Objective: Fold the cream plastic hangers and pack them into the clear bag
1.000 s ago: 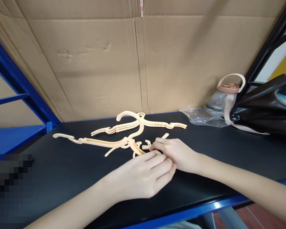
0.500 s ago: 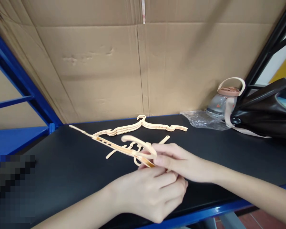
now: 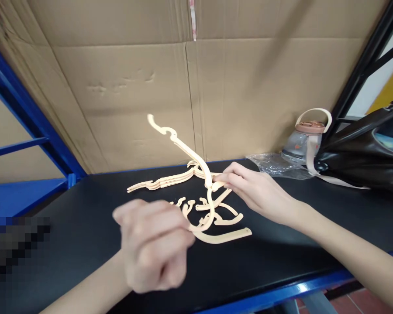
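Note:
A cream plastic hanger [image 3: 186, 150] is held up off the black tabletop [image 3: 85, 226], one arm pointing up and left. My right hand [image 3: 258, 192] pinches it at its middle joint. My left hand [image 3: 150, 244], smeared by motion, has its fingers curled where the hanger's curved lower end meets them. A second curved arm [image 3: 222, 237] reaches out low to the right. Under the hanger lie small loose cream pieces [image 3: 231, 218]. A flat stack of like hangers [image 3: 160, 181] lies behind.
A cardboard sheet [image 3: 118, 87] stands as a wall at the back. At the right are a clear bottle with a pink lid [image 3: 303, 139], crumpled clear plastic [image 3: 271, 163] and a black bag [image 3: 363, 152]. A blue shelf frame [image 3: 29, 117] rises at the left.
The hanger went from lying on the table to being lifted and swung upright. My right hand moved up and back; my left hand dropped toward me and to the left.

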`<state>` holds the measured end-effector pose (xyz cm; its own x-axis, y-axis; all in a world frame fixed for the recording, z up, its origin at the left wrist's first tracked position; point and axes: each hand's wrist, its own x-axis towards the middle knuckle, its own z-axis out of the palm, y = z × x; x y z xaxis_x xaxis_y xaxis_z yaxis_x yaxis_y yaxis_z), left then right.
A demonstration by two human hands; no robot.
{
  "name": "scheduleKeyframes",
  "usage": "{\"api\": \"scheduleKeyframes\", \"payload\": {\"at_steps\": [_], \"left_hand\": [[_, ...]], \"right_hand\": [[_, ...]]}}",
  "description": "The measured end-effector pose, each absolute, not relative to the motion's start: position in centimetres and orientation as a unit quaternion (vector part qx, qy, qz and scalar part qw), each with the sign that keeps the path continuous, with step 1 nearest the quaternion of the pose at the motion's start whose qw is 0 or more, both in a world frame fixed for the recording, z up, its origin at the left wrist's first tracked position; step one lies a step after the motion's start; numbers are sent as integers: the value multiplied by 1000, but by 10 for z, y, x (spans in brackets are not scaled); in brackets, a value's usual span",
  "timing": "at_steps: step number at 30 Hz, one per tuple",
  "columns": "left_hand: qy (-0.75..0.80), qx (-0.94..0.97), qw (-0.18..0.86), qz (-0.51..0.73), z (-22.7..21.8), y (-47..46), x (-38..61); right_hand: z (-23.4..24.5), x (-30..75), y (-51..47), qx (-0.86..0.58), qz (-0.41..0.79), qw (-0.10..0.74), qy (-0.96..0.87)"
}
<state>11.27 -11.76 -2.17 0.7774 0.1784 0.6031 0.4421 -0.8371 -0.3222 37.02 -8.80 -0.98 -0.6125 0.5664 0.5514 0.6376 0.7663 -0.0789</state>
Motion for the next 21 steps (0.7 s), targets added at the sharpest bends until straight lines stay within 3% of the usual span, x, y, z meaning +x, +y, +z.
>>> {"api": "scheduleKeyframes", "payload": {"at_steps": [4,9,16,21], "left_hand": [[-223,-898,233,-298,-15,-106,131],[-308,-893,179,-273,-15,-98,141],[-409,-853,-266,-185,-7,-104,141],[-439,-804,-363,-168,-10,-101,141]], "right_hand": [[-14,367,-90,-314,-227,219,-896],[-22,360,-95,-270,-308,238,-881],[-27,356,-98,-221,-381,186,-878],[-35,346,-99,-210,-412,159,-872]]}}
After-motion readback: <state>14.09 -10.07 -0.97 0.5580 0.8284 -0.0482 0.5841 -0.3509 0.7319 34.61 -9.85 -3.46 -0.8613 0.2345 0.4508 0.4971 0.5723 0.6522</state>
